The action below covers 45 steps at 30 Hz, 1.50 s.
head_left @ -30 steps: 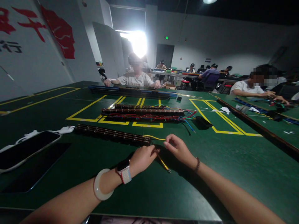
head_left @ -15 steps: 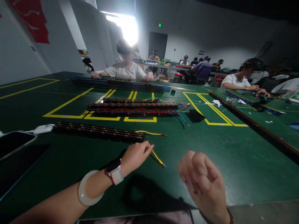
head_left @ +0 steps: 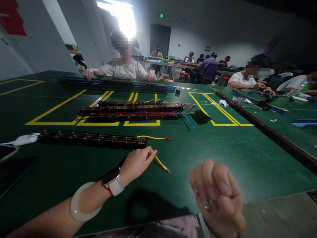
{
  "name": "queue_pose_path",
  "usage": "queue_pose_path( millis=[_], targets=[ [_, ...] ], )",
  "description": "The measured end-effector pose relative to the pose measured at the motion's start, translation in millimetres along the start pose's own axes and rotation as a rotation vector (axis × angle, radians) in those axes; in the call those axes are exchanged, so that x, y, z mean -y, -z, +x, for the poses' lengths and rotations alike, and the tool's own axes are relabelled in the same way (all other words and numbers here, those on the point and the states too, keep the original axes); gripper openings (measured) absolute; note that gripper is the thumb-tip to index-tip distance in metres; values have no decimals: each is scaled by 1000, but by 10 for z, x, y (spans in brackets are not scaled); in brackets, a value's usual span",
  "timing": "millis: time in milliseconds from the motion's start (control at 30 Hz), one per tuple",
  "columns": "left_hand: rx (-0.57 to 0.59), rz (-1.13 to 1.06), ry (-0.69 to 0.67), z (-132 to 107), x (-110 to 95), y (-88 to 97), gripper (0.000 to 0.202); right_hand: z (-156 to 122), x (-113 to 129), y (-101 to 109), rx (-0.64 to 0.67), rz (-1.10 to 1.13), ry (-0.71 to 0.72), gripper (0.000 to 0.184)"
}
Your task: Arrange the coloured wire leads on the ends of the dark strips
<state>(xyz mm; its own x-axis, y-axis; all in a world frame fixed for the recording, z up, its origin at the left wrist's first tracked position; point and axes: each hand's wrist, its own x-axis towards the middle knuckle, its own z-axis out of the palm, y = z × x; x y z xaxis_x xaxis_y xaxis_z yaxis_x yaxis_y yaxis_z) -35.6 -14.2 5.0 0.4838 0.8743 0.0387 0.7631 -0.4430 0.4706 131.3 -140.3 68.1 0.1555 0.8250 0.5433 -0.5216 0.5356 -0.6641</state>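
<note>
Steadying the nearer yellow lead (head_left: 160,162) seems the step: the left hand (head_left: 135,162), fingers bent, touches it, hold unclear, the dark strip (head_left: 94,139) at that hand's ten o'clock, while the right hand (head_left: 218,191), at four o'clock, loosely fisted, contents hidden, would need uncurling to help.

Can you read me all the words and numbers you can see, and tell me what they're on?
No words or numbers can be read.
Green lit sign, back wall: too small.
Notice, back wall: too small and blurred.
Pale tag on the yellow tape: too small.
Watch: dark screen, no readable text.
</note>
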Motion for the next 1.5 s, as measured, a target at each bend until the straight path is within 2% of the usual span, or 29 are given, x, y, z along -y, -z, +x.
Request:
queue_pose_path(
  millis=[1500],
  targets=[
    [13, 18, 2, -12, -46, 34, 38, -29, 53, -55, 10, -140, -30, 14]
  ],
)
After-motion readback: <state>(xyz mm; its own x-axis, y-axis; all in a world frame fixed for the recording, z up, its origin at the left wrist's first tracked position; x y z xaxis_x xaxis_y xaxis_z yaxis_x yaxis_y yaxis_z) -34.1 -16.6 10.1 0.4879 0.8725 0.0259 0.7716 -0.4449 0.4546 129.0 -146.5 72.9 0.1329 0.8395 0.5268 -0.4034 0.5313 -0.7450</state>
